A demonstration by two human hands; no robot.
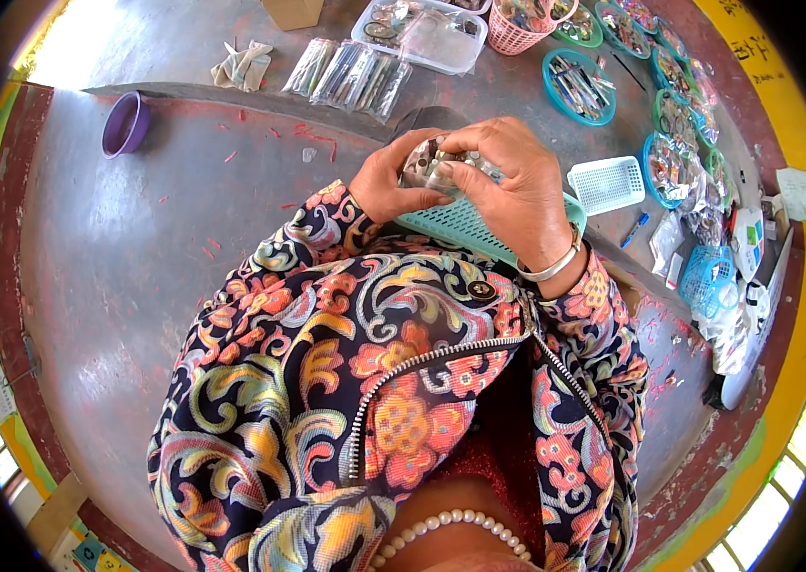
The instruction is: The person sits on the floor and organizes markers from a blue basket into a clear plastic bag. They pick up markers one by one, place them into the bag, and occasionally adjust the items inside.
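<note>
Transparent plastic bag (418,168) of small pieces, held between two hands.
The left hand (391,183) curls around it; the right hand (510,179) pinches at it with thumb and forefinger, near the far edge of the green basket (465,229).

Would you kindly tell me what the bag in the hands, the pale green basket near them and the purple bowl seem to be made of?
Bag: probably clear plastic film; it is see-through, with shiny creases.
Pale green basket: looks like moulded plastic, given its perforated wall and uniform colour.
Purple bowl: likely smooth plastic, judging by its even colour and soft sheen.
</note>
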